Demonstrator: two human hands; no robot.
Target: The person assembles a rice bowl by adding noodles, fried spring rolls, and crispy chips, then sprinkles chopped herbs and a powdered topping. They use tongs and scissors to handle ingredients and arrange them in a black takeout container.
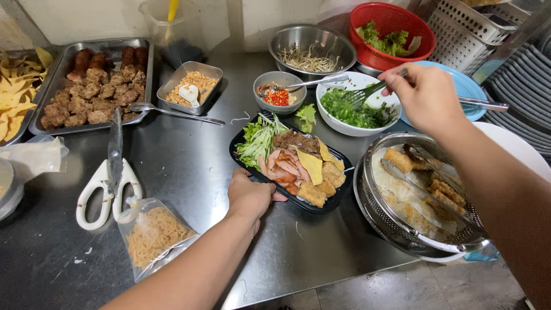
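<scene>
Gripping black tray [241, 150] with left hand [249, 196], right hand [426, 96] on fork [361, 94].

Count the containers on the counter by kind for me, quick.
Metal trays: 2, the meat tray and the small crumb tray
Bowls: 3, steel, grey, white
Red baskets: 1
Metal strainers: 1
Black meal trays: 1, with the left hand on it
Total: 8
</scene>
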